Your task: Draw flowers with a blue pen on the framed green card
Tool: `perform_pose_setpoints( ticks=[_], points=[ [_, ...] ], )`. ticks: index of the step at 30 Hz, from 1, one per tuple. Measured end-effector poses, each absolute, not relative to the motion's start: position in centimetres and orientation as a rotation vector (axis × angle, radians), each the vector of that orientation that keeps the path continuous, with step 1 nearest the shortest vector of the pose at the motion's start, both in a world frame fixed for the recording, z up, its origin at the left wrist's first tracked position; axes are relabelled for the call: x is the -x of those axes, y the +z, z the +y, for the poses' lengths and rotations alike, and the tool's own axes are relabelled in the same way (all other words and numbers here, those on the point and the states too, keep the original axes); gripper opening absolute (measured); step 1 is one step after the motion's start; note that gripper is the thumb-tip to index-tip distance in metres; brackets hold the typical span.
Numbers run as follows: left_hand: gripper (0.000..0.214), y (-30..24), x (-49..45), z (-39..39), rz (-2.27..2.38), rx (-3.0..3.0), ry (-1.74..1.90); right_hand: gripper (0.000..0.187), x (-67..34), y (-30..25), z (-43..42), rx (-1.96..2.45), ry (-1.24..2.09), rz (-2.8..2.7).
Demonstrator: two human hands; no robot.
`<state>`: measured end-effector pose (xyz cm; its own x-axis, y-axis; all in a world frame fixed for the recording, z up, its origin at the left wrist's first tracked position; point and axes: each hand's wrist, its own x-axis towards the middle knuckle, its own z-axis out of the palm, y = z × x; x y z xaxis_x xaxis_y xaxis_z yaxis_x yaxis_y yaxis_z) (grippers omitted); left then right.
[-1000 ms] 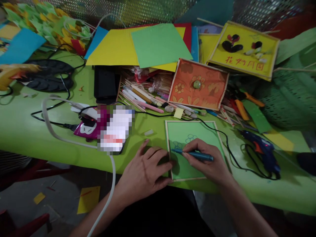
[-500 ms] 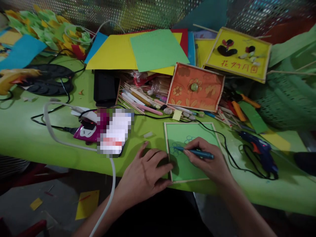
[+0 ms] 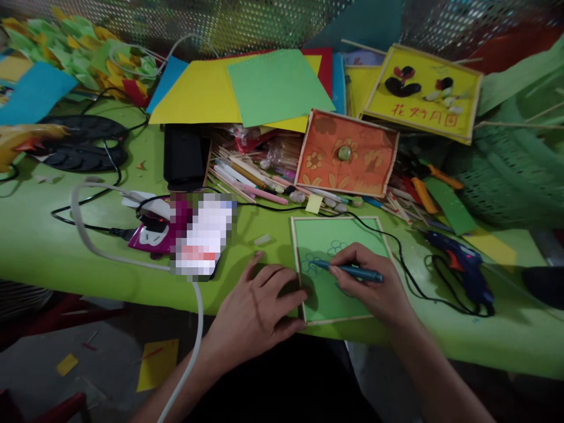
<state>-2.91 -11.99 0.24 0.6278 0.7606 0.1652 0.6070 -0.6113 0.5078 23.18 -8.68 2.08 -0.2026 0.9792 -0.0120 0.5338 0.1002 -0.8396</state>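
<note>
A green sheet (image 3: 321, 235) edged with thin wooden sticks lies at the front of the table, with flower outlines drawn on it in dark blue-green. My right hand (image 3: 372, 282) is closed round a teal marker pen (image 3: 361, 273), its tip on the left flower outline. Part of the sheet is hidden under that hand. Flat beside the sheet rests my left hand (image 3: 264, 305), open with its fingers spread; the thumb and index fingertip touch the left stick of the frame.
A phone (image 3: 205, 235) and a purple power strip (image 3: 154, 232) lie left. Behind are pens and sticks (image 3: 247, 173), an orange framed picture (image 3: 348, 153), and a yellow one (image 3: 423, 94). A blue glue gun (image 3: 462, 264) with its black cord lies right.
The pen tip has shifted very slightly along the left flower outline. My left hand stays in place, and the whole view has moved a little.
</note>
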Motion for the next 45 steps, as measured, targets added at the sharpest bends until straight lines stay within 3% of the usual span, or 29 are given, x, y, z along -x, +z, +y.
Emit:
perform_pose_setpoints(
  ticks=[11, 25, 30, 45],
  points=[
    [0.031, 0.2, 2.8, -12.0, 1.133, -2.447, 0.495, 0.024, -24.8, 1.0, -8.9, 1.342, 0.927, -1.242],
    [0.03, -0.2, 2.8, -12.1, 1.214, -2.476, 0.547, 0.012, -25.8, 0.4, -9.1, 1.275, 0.843, -1.288],
    [0.038, -0.1, 2.9, -12.2, 1.204, -2.475, 0.552, 0.014, -25.9, 0.5, -9.1, 1.225, 0.882, -1.313],
    [0.033, 0.6, 2.7, -12.0, 1.23, -2.497, 0.539, 0.019, -25.6, 1.4, -9.5, 1.31, 0.98, -1.424]
  ],
)
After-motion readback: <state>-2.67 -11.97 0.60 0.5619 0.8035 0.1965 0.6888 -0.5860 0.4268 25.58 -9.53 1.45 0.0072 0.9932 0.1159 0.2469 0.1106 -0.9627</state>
